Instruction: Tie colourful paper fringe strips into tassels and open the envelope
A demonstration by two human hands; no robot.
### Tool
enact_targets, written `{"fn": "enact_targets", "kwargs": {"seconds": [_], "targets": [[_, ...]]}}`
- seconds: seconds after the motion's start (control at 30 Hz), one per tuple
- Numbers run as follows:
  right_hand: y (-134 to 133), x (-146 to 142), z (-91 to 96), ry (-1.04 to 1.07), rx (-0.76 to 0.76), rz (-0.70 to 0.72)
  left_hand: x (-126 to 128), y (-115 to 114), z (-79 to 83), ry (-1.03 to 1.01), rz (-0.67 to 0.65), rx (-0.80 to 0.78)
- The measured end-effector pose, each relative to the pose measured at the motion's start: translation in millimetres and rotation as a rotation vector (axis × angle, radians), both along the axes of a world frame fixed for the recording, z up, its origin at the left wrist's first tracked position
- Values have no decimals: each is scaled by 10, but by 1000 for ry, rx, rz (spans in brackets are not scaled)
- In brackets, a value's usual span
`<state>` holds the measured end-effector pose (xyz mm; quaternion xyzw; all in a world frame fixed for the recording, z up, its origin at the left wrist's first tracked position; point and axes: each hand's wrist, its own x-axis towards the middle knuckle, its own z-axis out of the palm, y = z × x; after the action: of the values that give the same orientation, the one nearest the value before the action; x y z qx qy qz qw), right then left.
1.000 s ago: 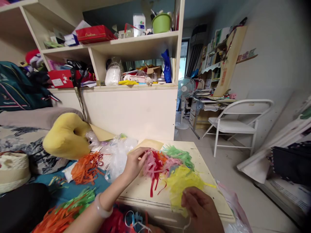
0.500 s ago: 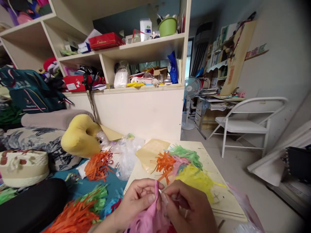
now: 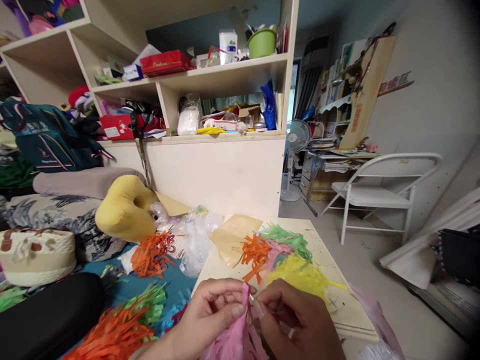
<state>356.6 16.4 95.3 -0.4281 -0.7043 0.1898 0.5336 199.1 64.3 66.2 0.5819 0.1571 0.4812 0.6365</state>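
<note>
Head view: pink bunch in hand, other piles not yet handled.
I see the left hand [image 3: 213, 312] and right hand [image 3: 296, 325] pinching the pink paper strips [image 3: 234, 342] at the top, by the wooden board's [image 3: 348, 310] near edge; orange strips [image 3: 255, 252], green strips [image 3: 287, 237] and yellow strips [image 3: 300, 277] lie on it untouched.

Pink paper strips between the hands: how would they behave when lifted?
Likely floppy: the pink paper strips droop below the pinch of the left hand and right hand. Probably very light and easy to tear, being thin and finely cut.
</note>
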Motion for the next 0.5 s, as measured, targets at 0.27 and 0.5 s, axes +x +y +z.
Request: {"fn": "enact_targets", "kwargs": {"seconds": [0.27,0.5], "targets": [[-17,82,-4,-6,15,-31,70,-19,58,131,156,203],[-15,269,-69,-102,55,-46,96,-24,161,358,315,680]]}}
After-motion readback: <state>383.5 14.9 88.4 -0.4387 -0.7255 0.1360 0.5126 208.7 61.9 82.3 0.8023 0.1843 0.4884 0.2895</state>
